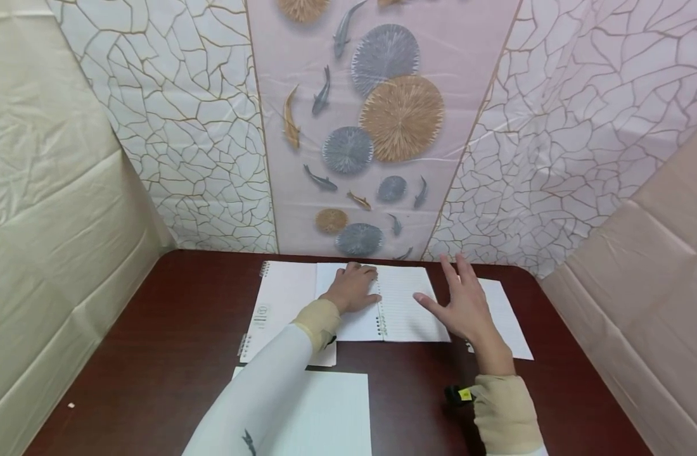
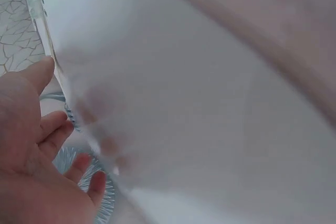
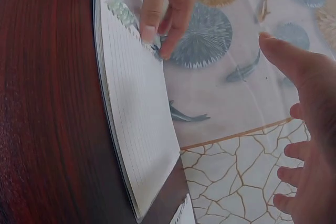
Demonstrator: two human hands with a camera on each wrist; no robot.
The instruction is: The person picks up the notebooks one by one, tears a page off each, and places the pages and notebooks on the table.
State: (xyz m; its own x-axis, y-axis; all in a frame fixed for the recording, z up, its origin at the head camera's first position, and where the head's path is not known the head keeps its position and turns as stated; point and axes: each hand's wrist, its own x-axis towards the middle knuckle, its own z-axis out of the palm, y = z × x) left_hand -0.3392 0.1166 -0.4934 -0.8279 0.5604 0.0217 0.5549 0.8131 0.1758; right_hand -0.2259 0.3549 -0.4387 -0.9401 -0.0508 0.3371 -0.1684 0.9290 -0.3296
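An open spiral notebook (image 1: 408, 304) with ruled pages lies toward the back of the table, its coil running down the middle. My left hand (image 1: 351, 288) reaches over the left page, thumb and fingertips at the coil. In the left wrist view a large pale page (image 2: 210, 98) fills most of the frame beside the loosely bent fingers (image 2: 52, 129). Above the notebook's right edge is my right hand (image 1: 465, 304), fingers spread and holding nothing. From the right wrist view, the left hand (image 3: 170, 3) appears at the top of the ruled page (image 3: 139, 98).
Under the notebook's left side lies a pale spiral-bound book (image 1: 286, 297). A loose white sheet (image 1: 505, 320) with a torn edge is at the right, and another ruled sheet (image 1: 331, 411) lies near the front. A patterned cloth (image 1: 348, 190) hangs behind the dark table (image 1: 154, 361).
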